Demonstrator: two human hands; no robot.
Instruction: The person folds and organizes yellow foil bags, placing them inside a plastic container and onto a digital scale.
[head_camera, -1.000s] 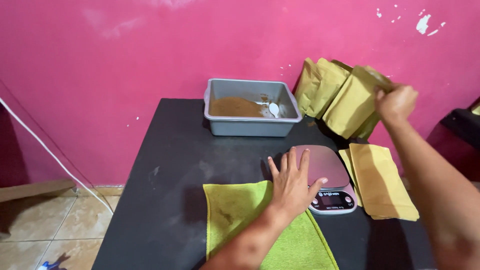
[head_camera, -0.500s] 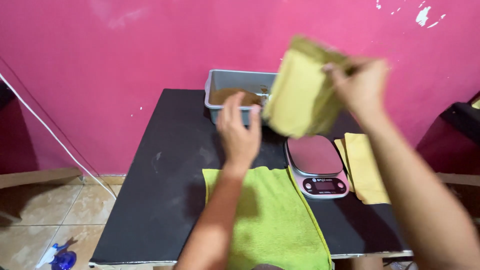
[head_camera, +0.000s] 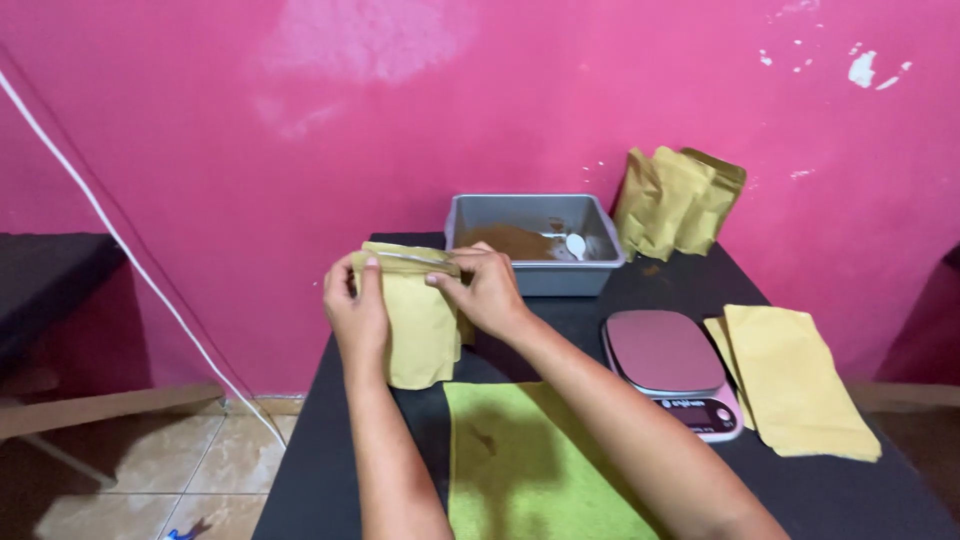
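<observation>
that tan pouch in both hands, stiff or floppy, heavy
The tan pouch probably holds its shape: it hangs fairly flat between the left hand and right hand without drooping. It looks flat and unfilled, so likely light. Its creased surface suggests it dents easily.

We see two forearms entering from the bottom edge of the head view, both bare from the frame edge to the wrist. No sleeve, cuff or glove shows on either. Our left hand wears no ring, watch or band on the parts visible. Our right hand is likewise bare, with no ring or strap at the wrist. The fingernails we can see on both hands are short and unpainted. We observe no bandage, tattoo or marking on either forearm. The upper arms, shoulders and any clothing lie outside the frame, so we cannot report on them.
</observation>
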